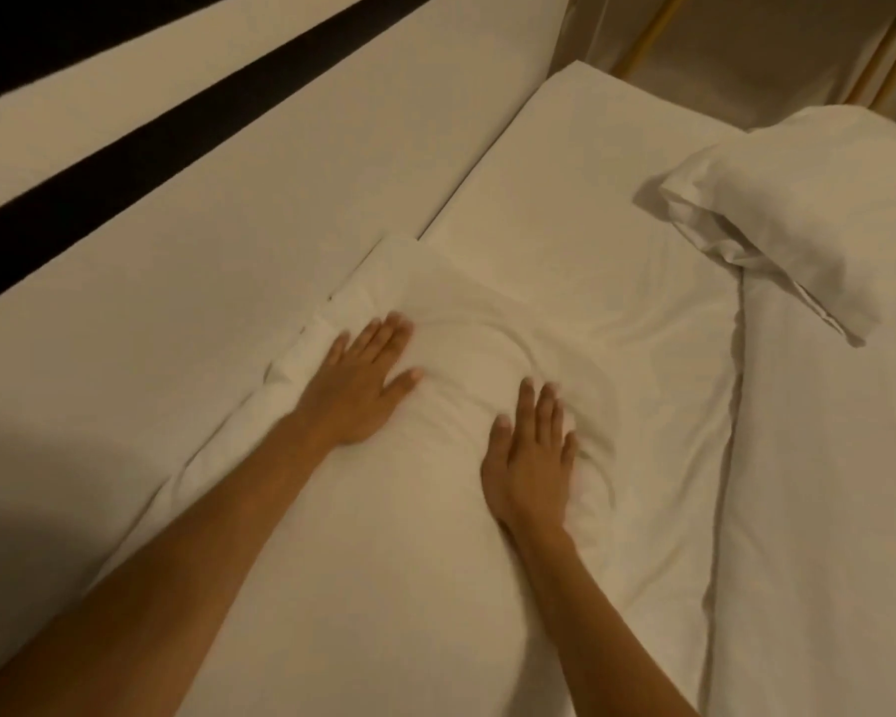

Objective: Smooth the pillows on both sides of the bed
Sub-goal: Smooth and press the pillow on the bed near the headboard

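A white pillow [435, 509] lies along the near side of the bed, next to the padded headboard. My left hand [363, 380] rests flat on its upper left part, fingers spread. Flat on the pillow's middle lies my right hand [531, 458], pressing a dent with creases around the fingertips. Both hands hold nothing. A second white pillow [818, 199] lies at the far right, skewed, with its open end crumpled toward me.
The beige headboard [228, 251] with a dark stripe [177, 132] runs along the left. A white sheet [590, 209] covers the mattress between the pillows. A white duvet [823, 509] lies on the right. Curtains [746, 44] hang beyond the bed's far corner.
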The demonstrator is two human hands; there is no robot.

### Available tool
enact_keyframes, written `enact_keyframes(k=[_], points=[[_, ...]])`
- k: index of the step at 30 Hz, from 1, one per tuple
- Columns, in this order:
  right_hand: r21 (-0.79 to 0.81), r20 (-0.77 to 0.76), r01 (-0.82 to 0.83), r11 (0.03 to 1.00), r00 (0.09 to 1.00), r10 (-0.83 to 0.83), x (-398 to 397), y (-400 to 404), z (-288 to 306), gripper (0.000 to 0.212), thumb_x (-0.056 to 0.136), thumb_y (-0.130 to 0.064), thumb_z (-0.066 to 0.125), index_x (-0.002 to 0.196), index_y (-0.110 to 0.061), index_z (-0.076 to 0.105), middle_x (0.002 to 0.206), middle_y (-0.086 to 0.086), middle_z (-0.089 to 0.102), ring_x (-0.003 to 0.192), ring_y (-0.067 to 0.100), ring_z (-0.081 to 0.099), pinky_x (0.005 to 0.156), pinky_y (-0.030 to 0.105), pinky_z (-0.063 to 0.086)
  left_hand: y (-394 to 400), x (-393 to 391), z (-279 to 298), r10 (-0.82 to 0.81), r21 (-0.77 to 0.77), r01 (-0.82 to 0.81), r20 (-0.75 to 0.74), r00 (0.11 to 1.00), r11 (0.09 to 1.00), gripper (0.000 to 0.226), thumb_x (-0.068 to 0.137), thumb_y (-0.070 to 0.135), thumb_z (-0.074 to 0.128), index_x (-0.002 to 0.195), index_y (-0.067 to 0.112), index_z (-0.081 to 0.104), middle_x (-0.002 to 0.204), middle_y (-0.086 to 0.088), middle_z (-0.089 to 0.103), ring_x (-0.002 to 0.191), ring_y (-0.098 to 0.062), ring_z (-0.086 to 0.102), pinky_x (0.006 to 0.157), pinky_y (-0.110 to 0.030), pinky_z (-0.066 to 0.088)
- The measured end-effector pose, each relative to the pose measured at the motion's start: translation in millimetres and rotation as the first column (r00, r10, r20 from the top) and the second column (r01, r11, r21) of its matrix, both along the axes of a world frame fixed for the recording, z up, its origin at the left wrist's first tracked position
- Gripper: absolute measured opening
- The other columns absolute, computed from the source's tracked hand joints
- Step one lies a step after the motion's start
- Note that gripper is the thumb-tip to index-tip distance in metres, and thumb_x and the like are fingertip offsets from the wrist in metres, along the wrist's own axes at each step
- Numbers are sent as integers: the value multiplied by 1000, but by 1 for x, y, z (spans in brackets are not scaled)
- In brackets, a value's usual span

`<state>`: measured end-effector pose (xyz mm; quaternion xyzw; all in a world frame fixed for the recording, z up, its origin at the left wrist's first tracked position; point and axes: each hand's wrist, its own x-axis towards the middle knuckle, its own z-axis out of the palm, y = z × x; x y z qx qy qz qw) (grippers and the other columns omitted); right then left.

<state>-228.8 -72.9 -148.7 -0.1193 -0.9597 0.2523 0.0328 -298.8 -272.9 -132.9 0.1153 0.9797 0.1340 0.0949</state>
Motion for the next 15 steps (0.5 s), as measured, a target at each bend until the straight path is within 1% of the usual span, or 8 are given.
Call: enact_keyframes(k=[1, 2, 4, 6, 11, 12, 13, 15], points=[[1, 76, -33, 999, 997, 33, 4, 0, -11, 57, 100, -41, 14, 154, -27, 1, 164, 0, -2, 150, 15, -4, 121, 46, -1, -1, 3, -11, -2, -25, 3, 28, 1000, 1000, 81, 85, 69, 0, 154, 28, -5, 162, 9, -10, 150, -10, -4, 121, -36, -4], [-10, 110, -31, 999, 993, 32, 1, 3, -15, 57, 101, -41, 14, 154, -27, 0, 163, -1, -4, 150, 15, -6, 121, 46, -3, 0, 0, -15, 10, -24, -9, 38, 999, 1000, 76, 89, 67, 4, 154, 28, -5, 162, 8, -9, 151, -10, -3, 121, -37, -3], [-9, 119, -7, 1000, 993, 8, -11, 7, 0, 58, 101, -41, 17, 155, -24, 4, 163, 1, -2, 150, 18, -4, 121, 46, -3, 2, -10, -1, 43, 0, -43, 48, 998, 999, 69, 97, 59, 15, 155, 27, -1, 163, 6, -6, 151, -11, -2, 122, -38, -1], [13, 76, -1, 1000, 997, 0, -15, 8, 21, 58, 101, -41, 18, 155, -22, 7, 163, 4, -1, 151, 21, -2, 121, 46, -2, 0, -10, 20, 55, 4, -56, 26, 998, 998, 66, 99, 54, 20, 156, 25, 2, 164, 5, -4, 151, -12, -2, 122, -39, -1], [-27, -141, 113, 993, 983, -116, 22, -11, 56, 57, 102, -41, 22, 155, -24, 9, 163, 0, -3, 150, 17, -6, 119, 40, -4, -13, 39, 60, 83, 98, -67, -170, 982, 993, 64, 100, 52, 25, 156, 25, 9, 163, 8, -2, 151, -11, -2, 122, -37, -1], [-51, -156, 117, 992, 980, -123, 34, -19, 54, 57, 101, -41, 22, 154, -25, 10, 163, -1, -3, 150, 17, -5, 119, 39, -3, -18, 52, 56, 81, 107, -64, -161, 984, 992, 65, 99, 53, 25, 156, 26, 9, 162, 9, -2, 151, -10, -3, 122, -37, -1], [-57, -131, 87, 995, 987, -93, 47, -26, 47, 57, 101, -42, 22, 154, -25, 10, 163, -2, -2, 150, 16, -4, 120, 39, -3, -24, 66, 47, 74, 103, -62, -112, 991, 993, 67, 97, 57, 21, 155, 29, 8, 162, 11, -3, 150, -10, -3, 121, -36, -2], [-20, 28, -47, 999, 998, 48, 73, -38, 20, 58, 101, -43, 20, 155, -26, 5, 163, -2, -2, 150, 15, -4, 121, 40, -4, -35, 91, 22, 42, 33, -44, 40, 998, 999, 74, 88, 66, 9, 154, 34, -1, 162, 12, -10, 150, -9, -6, 121, -34, -3]])
